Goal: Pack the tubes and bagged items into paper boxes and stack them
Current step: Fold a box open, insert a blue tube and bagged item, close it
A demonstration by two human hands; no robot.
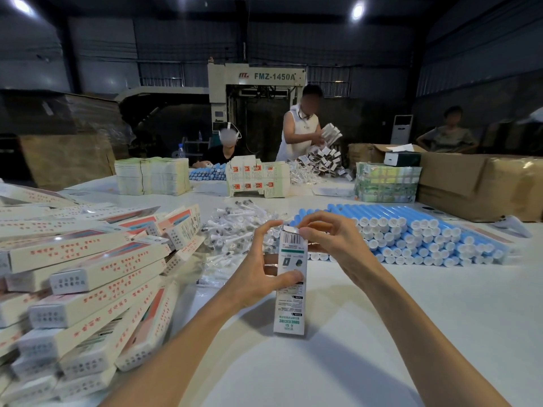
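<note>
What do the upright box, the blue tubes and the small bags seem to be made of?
The box looks like thin printed cardboard, matte: its top flap folds sharply. The blue tubes seem smooth plastic with white caps, though card is possible. The small bags look like clear plastic film: glossy, contents showing through.

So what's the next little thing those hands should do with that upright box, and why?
Probably press the top flap shut. The left hand grips the paper box standing on the table, and the right hand pinches its raised flap, so closing looks unfinished.
</note>
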